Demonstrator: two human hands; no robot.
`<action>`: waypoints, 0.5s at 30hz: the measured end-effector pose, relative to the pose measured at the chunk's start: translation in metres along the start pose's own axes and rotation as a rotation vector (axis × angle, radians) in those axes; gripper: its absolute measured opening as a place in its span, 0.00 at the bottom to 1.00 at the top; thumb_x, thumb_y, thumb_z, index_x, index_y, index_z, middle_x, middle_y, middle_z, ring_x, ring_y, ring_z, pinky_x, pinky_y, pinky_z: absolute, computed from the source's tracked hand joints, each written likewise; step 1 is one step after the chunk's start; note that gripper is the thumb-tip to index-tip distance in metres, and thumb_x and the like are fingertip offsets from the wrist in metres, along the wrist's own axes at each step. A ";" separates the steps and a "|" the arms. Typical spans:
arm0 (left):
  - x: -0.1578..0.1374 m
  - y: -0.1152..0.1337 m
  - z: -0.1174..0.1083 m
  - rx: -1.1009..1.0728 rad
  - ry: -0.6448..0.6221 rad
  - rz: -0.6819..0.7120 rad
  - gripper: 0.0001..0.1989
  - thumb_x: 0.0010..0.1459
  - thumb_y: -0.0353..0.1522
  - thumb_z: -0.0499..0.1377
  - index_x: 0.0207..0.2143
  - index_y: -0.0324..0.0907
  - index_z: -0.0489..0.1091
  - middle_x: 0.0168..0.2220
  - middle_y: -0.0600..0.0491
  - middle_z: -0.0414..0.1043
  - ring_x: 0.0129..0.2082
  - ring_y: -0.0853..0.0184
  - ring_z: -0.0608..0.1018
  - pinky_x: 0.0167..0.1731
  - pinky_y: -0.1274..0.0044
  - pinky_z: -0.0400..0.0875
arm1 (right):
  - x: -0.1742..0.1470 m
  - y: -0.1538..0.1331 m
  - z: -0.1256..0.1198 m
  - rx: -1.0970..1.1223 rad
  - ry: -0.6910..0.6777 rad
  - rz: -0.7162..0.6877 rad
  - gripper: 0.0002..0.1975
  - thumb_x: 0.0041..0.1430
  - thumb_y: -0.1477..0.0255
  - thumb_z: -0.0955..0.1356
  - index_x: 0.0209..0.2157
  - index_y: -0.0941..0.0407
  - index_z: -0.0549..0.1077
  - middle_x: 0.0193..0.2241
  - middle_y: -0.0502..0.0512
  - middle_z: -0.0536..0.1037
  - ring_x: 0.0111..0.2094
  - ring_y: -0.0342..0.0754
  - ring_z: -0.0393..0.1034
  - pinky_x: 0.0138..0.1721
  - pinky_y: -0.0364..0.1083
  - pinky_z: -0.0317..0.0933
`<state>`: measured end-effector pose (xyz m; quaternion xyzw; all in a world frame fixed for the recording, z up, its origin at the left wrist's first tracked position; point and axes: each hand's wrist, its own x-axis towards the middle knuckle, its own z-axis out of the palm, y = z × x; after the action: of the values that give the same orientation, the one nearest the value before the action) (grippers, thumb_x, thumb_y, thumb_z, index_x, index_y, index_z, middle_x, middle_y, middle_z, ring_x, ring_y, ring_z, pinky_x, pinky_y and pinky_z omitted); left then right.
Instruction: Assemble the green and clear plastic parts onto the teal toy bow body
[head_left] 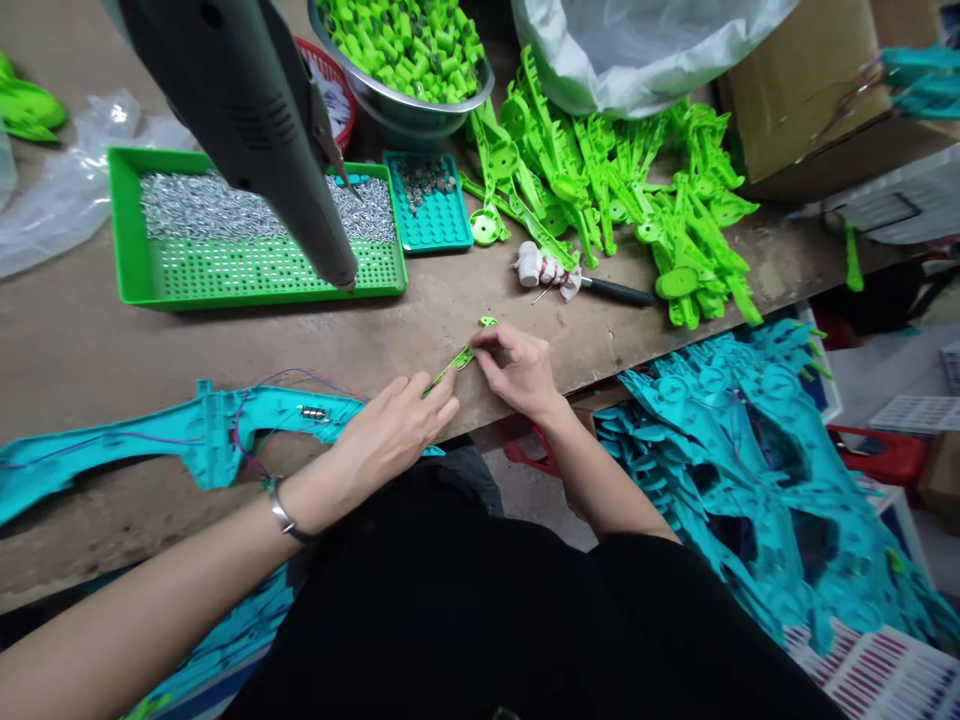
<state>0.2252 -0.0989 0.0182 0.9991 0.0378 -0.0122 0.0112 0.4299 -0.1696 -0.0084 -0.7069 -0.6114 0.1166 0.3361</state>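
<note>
A thin bright green plastic part (459,358) with a round end lies at the front edge of the brown table (67,340). My left hand (397,425) pinches its near end. Fingers of my right hand (517,368) grip its middle, just below the round end. Left of my left hand rests a long teal plastic shell (180,440) with red, blue and green wires and a small metal piece on it. A metal bracelet sits on my left wrist.
A dark hanging power tool (255,130) looms over a green tray of small metal screws (247,235). Behind it are a small teal tray (429,205), a steel bowl of green pieces (405,60), a heap of green parts (622,190), a black-handled tool (592,285), and teal shells in a bin (757,470).
</note>
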 end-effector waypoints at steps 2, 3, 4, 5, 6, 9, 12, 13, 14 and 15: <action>0.000 0.000 0.001 0.000 0.004 -0.001 0.12 0.63 0.22 0.50 0.44 0.39 0.70 0.64 0.43 0.65 0.43 0.59 0.72 0.36 0.68 0.68 | 0.000 -0.001 0.000 -0.012 0.032 -0.021 0.06 0.59 0.78 0.66 0.34 0.54 0.73 0.31 0.51 0.81 0.33 0.45 0.76 0.39 0.45 0.70; 0.000 0.000 0.001 0.002 0.005 -0.003 0.12 0.63 0.22 0.51 0.44 0.40 0.70 0.64 0.44 0.65 0.43 0.59 0.72 0.36 0.69 0.67 | 0.000 -0.002 0.000 -0.021 0.036 -0.037 0.05 0.59 0.78 0.66 0.34 0.54 0.73 0.31 0.51 0.80 0.33 0.45 0.76 0.39 0.45 0.70; -0.001 0.000 0.001 0.004 0.007 -0.005 0.11 0.63 0.22 0.51 0.44 0.40 0.69 0.64 0.44 0.65 0.43 0.59 0.72 0.36 0.69 0.67 | 0.000 -0.002 -0.001 -0.031 0.031 -0.049 0.05 0.59 0.78 0.66 0.33 0.54 0.73 0.31 0.51 0.80 0.33 0.46 0.76 0.39 0.45 0.70; -0.001 0.000 0.002 0.006 0.010 -0.007 0.11 0.63 0.22 0.51 0.44 0.40 0.69 0.64 0.44 0.65 0.43 0.59 0.72 0.36 0.69 0.67 | -0.001 -0.002 -0.001 -0.041 0.021 -0.055 0.05 0.59 0.78 0.66 0.33 0.54 0.72 0.31 0.52 0.80 0.34 0.46 0.76 0.39 0.46 0.70; -0.001 0.000 0.002 0.007 0.013 -0.008 0.11 0.63 0.22 0.51 0.44 0.40 0.69 0.64 0.44 0.65 0.42 0.59 0.72 0.36 0.69 0.67 | -0.002 -0.002 -0.001 -0.048 0.009 -0.056 0.06 0.59 0.78 0.66 0.33 0.54 0.72 0.31 0.52 0.80 0.34 0.46 0.76 0.39 0.46 0.70; -0.001 0.000 0.003 0.003 0.019 -0.002 0.11 0.63 0.22 0.51 0.43 0.40 0.69 0.64 0.44 0.65 0.42 0.59 0.72 0.35 0.69 0.67 | -0.006 -0.002 -0.001 -0.056 -0.008 -0.054 0.06 0.61 0.77 0.65 0.35 0.54 0.73 0.32 0.53 0.81 0.35 0.47 0.77 0.40 0.46 0.70; -0.001 -0.001 0.002 -0.012 0.028 -0.001 0.12 0.62 0.21 0.51 0.43 0.40 0.69 0.63 0.43 0.66 0.42 0.58 0.72 0.35 0.69 0.66 | -0.012 0.000 0.001 -0.067 0.009 -0.079 0.07 0.63 0.77 0.64 0.37 0.53 0.74 0.34 0.54 0.82 0.36 0.48 0.78 0.42 0.47 0.71; -0.001 -0.001 0.002 -0.020 0.026 -0.002 0.12 0.62 0.21 0.50 0.43 0.40 0.69 0.63 0.43 0.66 0.42 0.59 0.72 0.35 0.69 0.66 | -0.014 0.000 0.002 -0.074 0.010 -0.089 0.08 0.63 0.77 0.64 0.38 0.53 0.74 0.34 0.54 0.82 0.38 0.48 0.78 0.43 0.48 0.71; -0.001 -0.002 0.001 -0.028 0.022 -0.002 0.12 0.62 0.21 0.50 0.43 0.40 0.69 0.63 0.43 0.66 0.42 0.59 0.72 0.35 0.69 0.66 | -0.016 0.001 0.004 -0.083 0.007 -0.098 0.09 0.63 0.78 0.63 0.38 0.53 0.74 0.35 0.55 0.82 0.40 0.49 0.78 0.44 0.48 0.71; 0.000 -0.002 0.001 -0.036 0.016 -0.001 0.12 0.62 0.21 0.50 0.43 0.40 0.69 0.63 0.43 0.66 0.42 0.59 0.72 0.35 0.69 0.66 | -0.018 0.001 0.005 -0.093 -0.001 -0.105 0.10 0.62 0.78 0.63 0.39 0.53 0.74 0.37 0.56 0.83 0.42 0.50 0.79 0.46 0.49 0.72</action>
<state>0.2246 -0.0972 0.0174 0.9988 0.0384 -0.0036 0.0287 0.4236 -0.1852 -0.0175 -0.6887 -0.6526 0.0707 0.3079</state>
